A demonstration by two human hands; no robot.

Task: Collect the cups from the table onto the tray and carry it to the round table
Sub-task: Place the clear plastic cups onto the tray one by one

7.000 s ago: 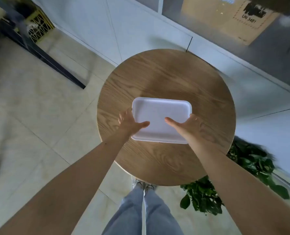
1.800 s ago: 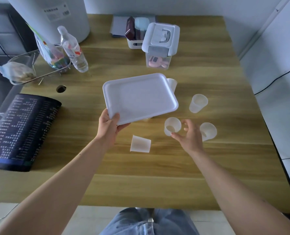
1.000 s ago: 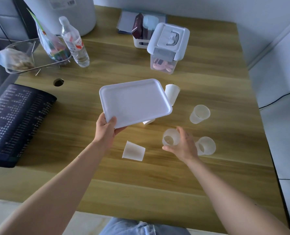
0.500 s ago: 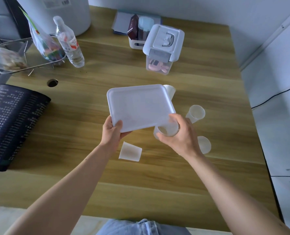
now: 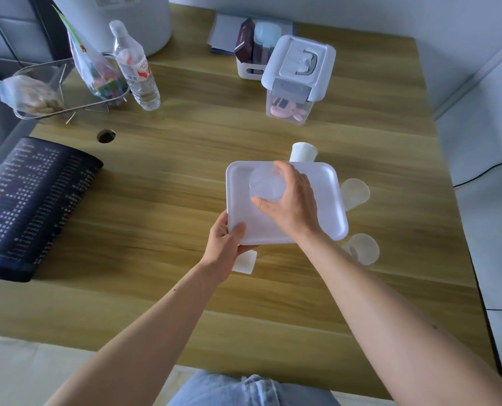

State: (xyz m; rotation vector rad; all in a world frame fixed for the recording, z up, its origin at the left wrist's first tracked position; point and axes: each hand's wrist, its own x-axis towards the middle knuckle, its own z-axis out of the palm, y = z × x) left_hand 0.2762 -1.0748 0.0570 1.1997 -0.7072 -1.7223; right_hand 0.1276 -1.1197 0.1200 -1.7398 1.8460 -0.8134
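My left hand (image 5: pixel 225 241) grips the near left corner of a white tray (image 5: pixel 326 200), held above the wooden table (image 5: pixel 185 186). My right hand (image 5: pixel 293 205) is over the tray, its fingers around a translucent cup (image 5: pixel 266 184) at the tray's far left part. Whether the cup touches the tray I cannot tell. Around the tray on the table are other cups: a white one (image 5: pixel 302 151) beyond its far edge, a translucent cup (image 5: pixel 356 192) to its right, another (image 5: pixel 363 248) at the near right, and a white cup (image 5: pixel 244 261) half hidden under my left hand.
A lidded clear box (image 5: pixel 298 76) and a small white caddy (image 5: pixel 251 58) stand at the back. A water bottle (image 5: pixel 135 68), a wire basket (image 5: pixel 53 92) with bags and a dark mat (image 5: pixel 30 200) fill the left side. A white wall runs along the right.
My right hand lifted the translucent cup off the table and brought it over the tray. The tray shifted right and slightly nearer, covering more of the cups.
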